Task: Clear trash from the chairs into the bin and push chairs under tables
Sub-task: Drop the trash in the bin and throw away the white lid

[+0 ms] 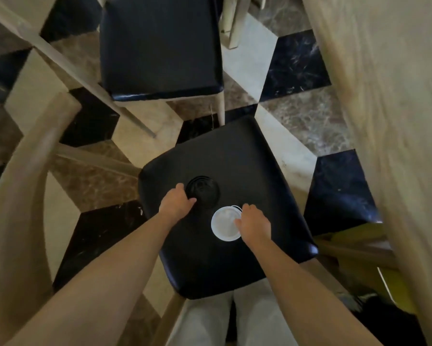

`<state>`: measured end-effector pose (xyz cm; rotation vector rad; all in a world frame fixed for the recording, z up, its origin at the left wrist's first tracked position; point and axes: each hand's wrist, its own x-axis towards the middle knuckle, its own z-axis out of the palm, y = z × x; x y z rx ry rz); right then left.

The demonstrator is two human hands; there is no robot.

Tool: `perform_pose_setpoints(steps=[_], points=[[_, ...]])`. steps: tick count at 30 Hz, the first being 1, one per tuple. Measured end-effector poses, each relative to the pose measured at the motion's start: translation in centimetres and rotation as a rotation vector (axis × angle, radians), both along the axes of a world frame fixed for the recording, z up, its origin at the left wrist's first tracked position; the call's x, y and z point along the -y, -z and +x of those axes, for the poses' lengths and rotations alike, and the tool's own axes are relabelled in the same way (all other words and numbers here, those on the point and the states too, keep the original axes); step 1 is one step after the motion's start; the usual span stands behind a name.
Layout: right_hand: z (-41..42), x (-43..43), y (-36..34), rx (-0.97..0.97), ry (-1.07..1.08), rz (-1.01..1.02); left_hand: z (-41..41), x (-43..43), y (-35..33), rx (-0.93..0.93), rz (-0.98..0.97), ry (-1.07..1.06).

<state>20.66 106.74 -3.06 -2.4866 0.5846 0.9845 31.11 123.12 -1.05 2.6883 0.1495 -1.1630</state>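
Observation:
A chair with a black padded seat (235, 156) stands right below me. On it lie a black plastic cup lid (205, 188) and a white round cup or lid (223, 224) seen from above. My left hand (176, 203) curls its fingers round the left edge of the black lid. My right hand (253, 223) grips the right rim of the white cup, with a dark rim showing just behind it.
A second black-seated chair (160, 46) stands further ahead. A pale wooden table (389, 96) runs along the right side. A curved wooden chair back (27, 171) is at the left. Something yellow (359, 240) sits under the table at the right. The floor is patterned marble.

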Motion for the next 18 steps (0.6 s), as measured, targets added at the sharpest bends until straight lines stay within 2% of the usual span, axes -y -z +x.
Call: perform_pose_setpoints(steps=[5, 12, 18], points=[[0.4, 0.6, 1.1, 0.008, -0.014, -0.056, 0.9, 1.5, 2.5, 0.023, -0.027, -0.107], [-0.8, 2.7, 0.9, 0.019, 0.15, 0.031, 0.8, 2.3, 4.3, 0.007, -0.117, -0.253], [-1.4, 4.7, -1.8, 0.136, 0.295, 0.105, 0.9, 3.3, 1.1, 0.053, -0.174, -0.253]])
